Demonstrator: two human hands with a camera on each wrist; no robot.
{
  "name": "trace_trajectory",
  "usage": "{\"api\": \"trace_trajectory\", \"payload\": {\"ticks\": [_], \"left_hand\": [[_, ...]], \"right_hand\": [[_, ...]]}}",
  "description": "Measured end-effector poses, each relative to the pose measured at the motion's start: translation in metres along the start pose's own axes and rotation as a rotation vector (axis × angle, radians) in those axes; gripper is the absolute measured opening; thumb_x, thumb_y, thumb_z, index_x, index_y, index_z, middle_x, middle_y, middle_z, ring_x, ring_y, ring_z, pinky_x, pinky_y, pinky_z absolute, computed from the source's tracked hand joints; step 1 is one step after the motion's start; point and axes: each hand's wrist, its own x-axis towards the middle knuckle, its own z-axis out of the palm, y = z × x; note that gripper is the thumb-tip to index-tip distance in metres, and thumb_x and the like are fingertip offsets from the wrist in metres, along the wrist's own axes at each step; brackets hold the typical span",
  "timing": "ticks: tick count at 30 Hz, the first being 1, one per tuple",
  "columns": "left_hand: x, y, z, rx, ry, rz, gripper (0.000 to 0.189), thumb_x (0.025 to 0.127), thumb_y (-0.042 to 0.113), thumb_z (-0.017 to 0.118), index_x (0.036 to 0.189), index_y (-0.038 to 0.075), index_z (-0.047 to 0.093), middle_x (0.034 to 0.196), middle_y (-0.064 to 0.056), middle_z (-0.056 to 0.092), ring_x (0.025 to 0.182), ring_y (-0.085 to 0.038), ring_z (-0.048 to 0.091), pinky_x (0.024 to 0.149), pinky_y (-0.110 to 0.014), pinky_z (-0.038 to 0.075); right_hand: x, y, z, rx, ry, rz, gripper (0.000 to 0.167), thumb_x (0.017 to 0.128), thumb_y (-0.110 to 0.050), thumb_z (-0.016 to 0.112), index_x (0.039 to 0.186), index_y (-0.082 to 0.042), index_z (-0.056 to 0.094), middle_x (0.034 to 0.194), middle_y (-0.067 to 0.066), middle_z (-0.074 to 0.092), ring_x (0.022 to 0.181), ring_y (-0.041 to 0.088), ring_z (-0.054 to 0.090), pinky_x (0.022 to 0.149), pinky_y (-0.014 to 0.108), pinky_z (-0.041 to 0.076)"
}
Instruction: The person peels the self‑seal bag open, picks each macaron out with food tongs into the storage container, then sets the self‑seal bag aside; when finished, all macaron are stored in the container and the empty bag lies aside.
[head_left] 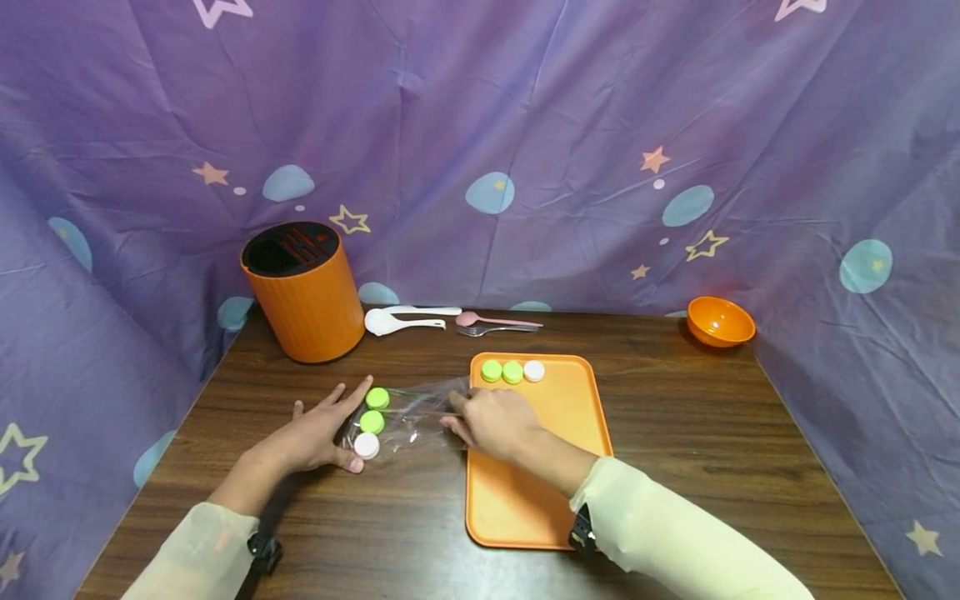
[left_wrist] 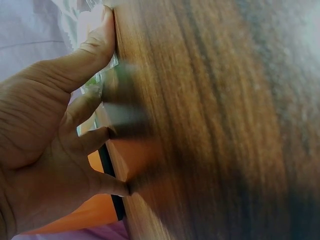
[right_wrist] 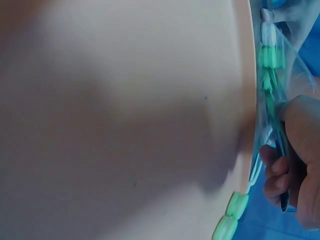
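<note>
A clear plastic bag [head_left: 412,422] lies left of the orange tray [head_left: 540,508]. Along its left end are two green round pieces [head_left: 372,422] and a white round piece [head_left: 366,446], grooved around their sides in the right wrist view. My left hand [head_left: 311,437], fingers spread and fairly straight, touches that end; in the left wrist view its thumb [left_wrist: 92,50] presses at the bag's edge. My right hand [head_left: 495,421], over the tray's left rim, grips the bag's right end with curled fingers [right_wrist: 276,182]. A slim dark-tipped strip [right_wrist: 284,200] shows by those fingers; I cannot tell what it is.
Two green pieces [head_left: 502,371] and a white one [head_left: 534,371] sit in a row at the tray's far end. Behind stand an orange knife block [head_left: 307,300], a white ladle [head_left: 397,323], a pink spoon [head_left: 495,320] and a fork [head_left: 495,331]. An orange bowl [head_left: 720,322] is back right.
</note>
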Motion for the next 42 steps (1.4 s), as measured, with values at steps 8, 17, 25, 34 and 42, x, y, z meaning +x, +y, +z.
{"api": "trace_trajectory", "payload": {"ticks": [8, 17, 25, 34, 42], "left_hand": [[-0.002, 0.003, 0.000, 0.003, -0.007, 0.006, 0.140, 0.075, 0.044, 0.095, 0.180, 0.017, 0.006, 0.180, -0.029, 0.023, 0.170, -0.053, 0.012, 0.119, -0.094, 0.002], [-0.004, 0.004, 0.002, -0.001, 0.002, 0.037, 0.140, 0.074, 0.043, 0.096, 0.179, 0.012, 0.008, 0.182, -0.024, 0.026, 0.169, -0.055, 0.013, 0.117, -0.096, 0.002], [-0.005, 0.003, 0.004, 0.005, 0.001, 0.049, 0.139, 0.075, 0.043, 0.095, 0.179, 0.011, 0.009, 0.182, -0.015, 0.032, 0.170, -0.054, 0.013, 0.116, -0.097, 0.003], [-0.004, 0.003, -0.001, -0.001, -0.008, 0.040, 0.138, 0.076, 0.042, 0.096, 0.179, 0.014, 0.010, 0.181, -0.017, 0.031, 0.170, -0.054, 0.010, 0.116, -0.096, 0.001], [-0.003, 0.003, -0.003, 0.012, -0.002, 0.045, 0.138, 0.075, 0.043, 0.096, 0.179, 0.012, 0.011, 0.180, -0.023, 0.030, 0.169, -0.056, 0.011, 0.115, -0.097, 0.002]], "right_hand": [[-0.007, 0.005, -0.002, 0.002, 0.039, -0.024, 0.033, 0.111, -0.049, 0.064, 0.103, -0.017, 0.067, 0.084, 0.003, 0.075, 0.071, 0.024, 0.078, 0.054, 0.044, 0.061], [-0.022, 0.016, -0.003, -0.025, 0.075, -0.042, 0.032, 0.109, -0.049, 0.066, 0.117, -0.019, 0.076, 0.085, 0.003, 0.075, 0.068, 0.023, 0.076, 0.053, 0.044, 0.061], [-0.037, 0.028, -0.007, -0.029, 0.084, -0.056, 0.029, 0.108, -0.047, 0.069, 0.113, -0.019, 0.072, 0.079, 0.001, 0.070, 0.061, 0.021, 0.070, 0.047, 0.042, 0.057], [-0.053, 0.047, -0.018, -0.028, 0.095, -0.074, 0.027, 0.107, -0.044, 0.071, 0.109, -0.018, 0.068, 0.075, -0.001, 0.063, 0.054, 0.017, 0.062, 0.044, 0.038, 0.052], [-0.071, 0.065, -0.030, -0.062, 0.123, -0.051, 0.031, 0.106, -0.049, 0.073, 0.120, -0.021, 0.077, 0.075, -0.003, 0.066, 0.052, 0.016, 0.061, 0.043, 0.034, 0.045]]}}
